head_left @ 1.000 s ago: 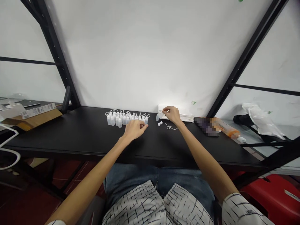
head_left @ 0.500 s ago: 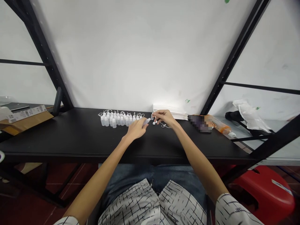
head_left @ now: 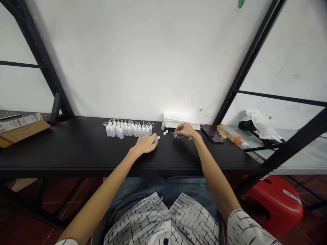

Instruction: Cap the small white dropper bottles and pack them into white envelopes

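Note:
My left hand [head_left: 146, 144] is closed around a small translucent dropper bottle [head_left: 158, 138] that lies tilted, its white tip pointing right; the fingers hide most of it. Low over the table, my right hand [head_left: 186, 129] has thumb and fingertips pinched at a thin white looped strap [head_left: 175, 136] in a small loose bunch. Between the hands lie a few small white caps [head_left: 165, 133]. Behind them one uncapped bottle [head_left: 162, 126] stands upright. Left of my left hand, several small bottles [head_left: 121, 132] with white caps and looped straps stand in rows.
A stack of white paper [head_left: 181, 121] lies against the wall. To the right are a dark flat object [head_left: 212, 132], partly blurred, and an orange-labelled bottle [head_left: 235, 137] on its side. Black frame posts flank the black table [head_left: 84, 149]. A cardboard box [head_left: 25, 131] sits far left.
My right hand has moved right, away from the bottle in my left hand, to the loose straps. My left hand has come slightly nearer to me, still holding its bottle. The view has shifted a little.

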Demonstrator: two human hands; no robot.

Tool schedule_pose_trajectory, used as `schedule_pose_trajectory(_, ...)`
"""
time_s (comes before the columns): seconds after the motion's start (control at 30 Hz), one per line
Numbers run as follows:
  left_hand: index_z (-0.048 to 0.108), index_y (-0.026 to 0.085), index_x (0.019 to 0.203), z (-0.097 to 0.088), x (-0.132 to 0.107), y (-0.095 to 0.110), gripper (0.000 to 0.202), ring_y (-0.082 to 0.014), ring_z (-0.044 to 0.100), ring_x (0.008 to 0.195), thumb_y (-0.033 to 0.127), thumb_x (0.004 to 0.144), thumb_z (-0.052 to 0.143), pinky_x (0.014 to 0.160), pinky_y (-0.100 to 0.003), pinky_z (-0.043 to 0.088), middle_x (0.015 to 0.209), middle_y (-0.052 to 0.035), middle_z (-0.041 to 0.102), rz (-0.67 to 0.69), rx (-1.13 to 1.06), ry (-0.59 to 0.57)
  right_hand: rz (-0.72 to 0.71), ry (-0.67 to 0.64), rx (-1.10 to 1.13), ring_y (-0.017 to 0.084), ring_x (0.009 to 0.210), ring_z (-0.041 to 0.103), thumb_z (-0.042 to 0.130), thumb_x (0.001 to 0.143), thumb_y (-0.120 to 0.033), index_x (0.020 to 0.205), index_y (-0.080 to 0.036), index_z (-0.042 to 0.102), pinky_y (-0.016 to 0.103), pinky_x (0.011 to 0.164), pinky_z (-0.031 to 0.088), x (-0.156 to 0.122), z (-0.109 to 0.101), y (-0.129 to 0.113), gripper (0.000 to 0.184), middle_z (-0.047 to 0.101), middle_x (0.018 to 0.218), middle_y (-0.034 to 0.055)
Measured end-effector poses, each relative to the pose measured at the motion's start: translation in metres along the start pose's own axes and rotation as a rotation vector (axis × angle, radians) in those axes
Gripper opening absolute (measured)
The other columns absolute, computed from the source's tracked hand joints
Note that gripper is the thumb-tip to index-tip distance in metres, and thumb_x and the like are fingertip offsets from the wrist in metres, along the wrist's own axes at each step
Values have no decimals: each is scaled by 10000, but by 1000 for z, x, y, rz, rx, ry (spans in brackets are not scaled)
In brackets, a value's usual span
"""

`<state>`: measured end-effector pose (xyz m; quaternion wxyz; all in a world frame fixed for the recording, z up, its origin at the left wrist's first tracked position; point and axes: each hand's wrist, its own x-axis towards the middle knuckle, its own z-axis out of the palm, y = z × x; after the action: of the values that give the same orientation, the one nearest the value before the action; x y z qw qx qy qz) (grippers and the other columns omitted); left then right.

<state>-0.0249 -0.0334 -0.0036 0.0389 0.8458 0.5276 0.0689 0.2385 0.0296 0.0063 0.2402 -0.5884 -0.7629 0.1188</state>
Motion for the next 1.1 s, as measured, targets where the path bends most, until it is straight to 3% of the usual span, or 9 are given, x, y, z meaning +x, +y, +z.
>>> schedule_pose_trajectory(0.1,510,200,1084,1,0,1,303,-339,652,929,389,938,323,734,-424,476,970,-121,690,9,27,18,8,-52,-50,138,642,595,745,666,-272,735,-183,783,238,581,390,1,5,-1,119,703,687,13)
schedule_pose_trajectory(0.27,511,203,1067,2,1,1,288,-350,653,932,389,935,334,725,-428,473,982,-122,690,21,52,21,3,-15,-1,139,644,592,668,677,-164,686,-177,761,242,592,398,3,10,0,94,697,683,17)
schedule_pose_trajectory(0.43,489,208,1054,1,1,1,274,-344,647,932,396,946,322,723,-417,461,979,-110,689,17,0,38,-15,82,307,103,541,538,666,699,-207,684,-140,695,227,534,403,2,4,-4,75,674,673,34)
schedule_pose_trajectory(0.63,455,222,1038,0,1,2,324,-316,639,898,482,966,276,708,-378,435,930,-80,668,-1,-121,88,36,23,692,69,484,493,739,663,-281,753,-133,673,165,363,274,-5,2,-18,185,691,741,65)
schedule_pose_trajectory(0.9,488,241,1003,-3,2,5,350,-243,617,792,537,962,305,689,-312,392,777,-11,628,30,-300,145,-75,-31,806,112,560,570,799,611,-317,778,-128,758,177,380,391,-7,15,-43,256,695,710,66)
schedule_pose_trajectory(1.1,509,243,978,-2,1,5,338,-232,599,722,534,957,340,648,-298,358,665,11,586,65,-321,156,-112,-105,782,172,669,660,792,630,-337,762,-129,741,201,435,482,-8,20,-46,252,696,697,67)
